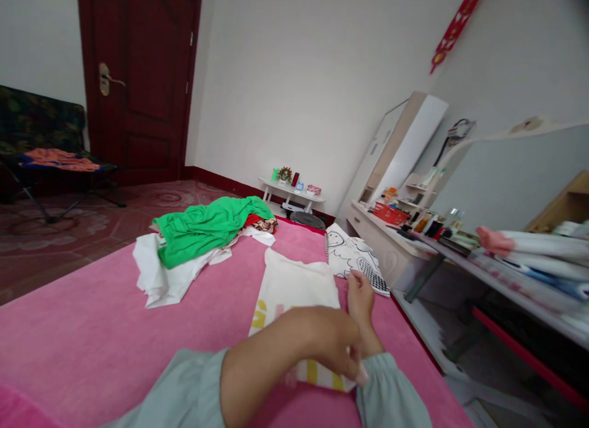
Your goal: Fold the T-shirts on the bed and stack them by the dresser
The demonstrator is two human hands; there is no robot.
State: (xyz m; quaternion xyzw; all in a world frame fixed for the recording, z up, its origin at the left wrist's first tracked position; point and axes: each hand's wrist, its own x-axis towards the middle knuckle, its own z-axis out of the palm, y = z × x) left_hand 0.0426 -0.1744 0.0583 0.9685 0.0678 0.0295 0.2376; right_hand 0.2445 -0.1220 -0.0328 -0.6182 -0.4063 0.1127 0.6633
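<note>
A white garment (pixel 299 278) with yellow and pink print lies flattened on the pink bedspread in front of me. My left hand (pixel 340 345) reaches across it from the left. Its fingers pinch the garment's near right corner, where a bit of pale fabric shows between them. Beyond it, my right hand (pixel 361 293) is beside the garment's right edge with its fingers drawn together. What that hand holds, if anything, I cannot make out. Just past its fingertips is a folded white cloth (pixel 352 253) with black line drawings and checks. My left forearm covers part of the garment's print.
A green garment (pixel 207 225) is heaped over white cloth (pixel 161 281) on the left of the pink bedspread (pixel 92 330). Along the right stand a dressing table (pixel 391 232) with a red basket (pixel 391 213) and bottles. A folding chair (pixel 55 164) is by the door.
</note>
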